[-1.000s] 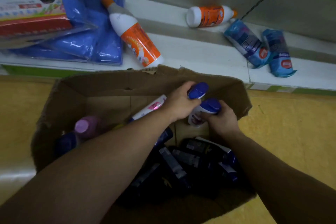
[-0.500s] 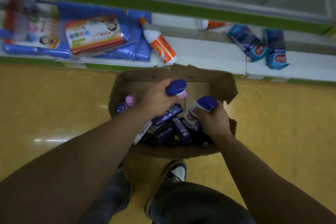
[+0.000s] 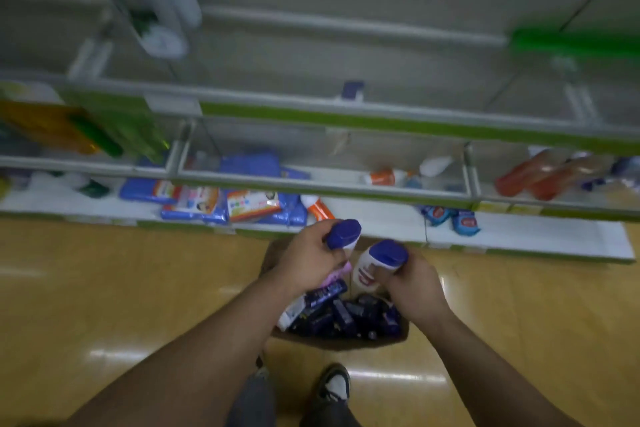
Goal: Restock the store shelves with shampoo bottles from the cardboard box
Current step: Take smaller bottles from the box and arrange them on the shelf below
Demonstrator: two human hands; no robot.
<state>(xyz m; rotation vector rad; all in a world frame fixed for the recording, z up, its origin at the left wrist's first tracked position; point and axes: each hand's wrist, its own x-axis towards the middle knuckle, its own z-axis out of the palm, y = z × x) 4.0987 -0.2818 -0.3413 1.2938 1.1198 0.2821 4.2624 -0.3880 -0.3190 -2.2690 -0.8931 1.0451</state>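
Grips a blue-capped bottle in the left hand, fingers curled round the body just below the cap, cap tilted up toward the shelves. Grasps a white bottle in the right hand in the same way, fingers wrapped behind it, blue cap uppermost, red mark on the front label. Holds both above the far edge of the cardboard box, close beside each other but apart. Shows a pink patch just under the left fingers, too blurred to tell whether it belongs to that bottle.

Looks down on the box, set on the yellow floor just in front of the bottom shelf. Finds dark shampoo bottles lying jumbled across the box bottom, with a paler one against the left wall. Catches one shoe near the near wall of the box.

Along the bottom shelf: blue packets toward the left, an orange-and-white bottle lying at the front edge just behind the left hand, two blue pouches further right.

On the middle shelf: an orange-labelled bottle lying near the middle, reddish bottles lying toward the right end, green bottles toward the left end.

On the upper shelf: a single blue-topped container near the front edge, blurred.
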